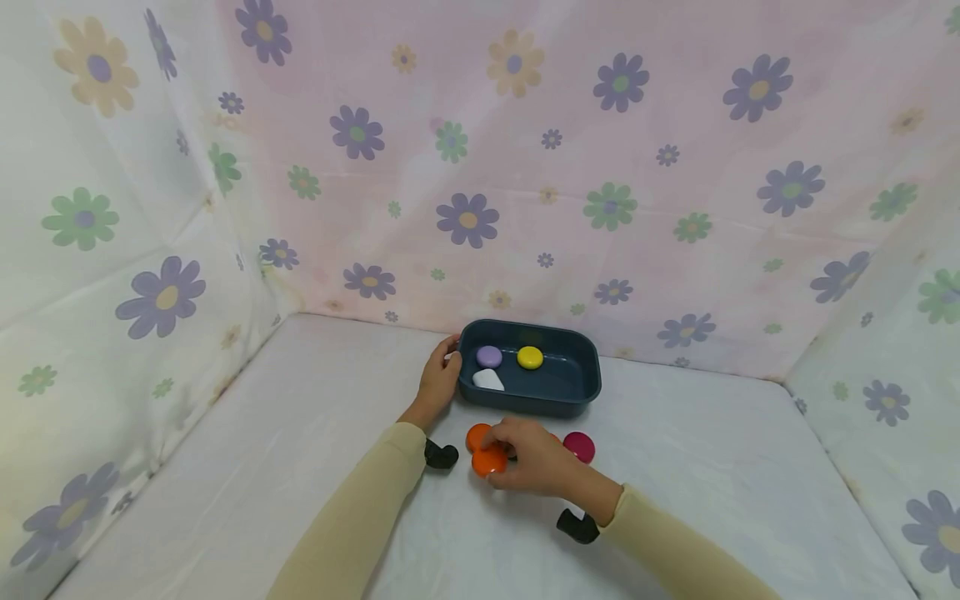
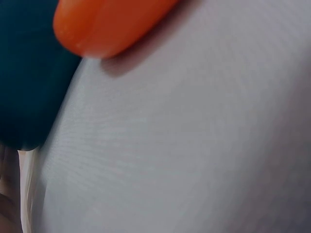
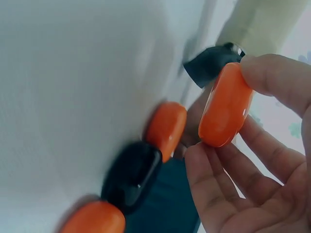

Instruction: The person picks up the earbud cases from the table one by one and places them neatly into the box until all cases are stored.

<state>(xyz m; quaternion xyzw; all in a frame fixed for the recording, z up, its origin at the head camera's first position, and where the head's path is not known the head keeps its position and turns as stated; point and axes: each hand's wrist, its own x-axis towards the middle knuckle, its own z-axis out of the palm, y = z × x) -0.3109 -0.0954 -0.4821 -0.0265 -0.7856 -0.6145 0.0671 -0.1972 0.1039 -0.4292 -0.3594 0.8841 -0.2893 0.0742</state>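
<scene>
My right hand (image 1: pixel 536 457) pinches a smooth orange pebble-like disc (image 3: pixel 226 106) between thumb and fingertips, above the white cloth. Beyond it in the right wrist view lie another orange disc (image 3: pixel 167 127), a glossy black one (image 3: pixel 131 177) and a further orange one (image 3: pixel 95 219), in a row. In the head view the hand partly hides this row, with a magenta disc (image 1: pixel 579 447) at its right end. With my left hand (image 1: pixel 438 379) I touch the outer left end of a dark blue tub (image 1: pixel 553 406); some of these fingers are hidden.
Inside the tub sit a purple disc (image 1: pixel 489 357), a yellow disc (image 1: pixel 530 358) and a white angular piece (image 1: pixel 488 380). Black wrist-worn fittings (image 1: pixel 441 455) show under the sleeves. A flowered curtain (image 1: pixel 525 167) hangs behind the table (image 1: pixel 720 500).
</scene>
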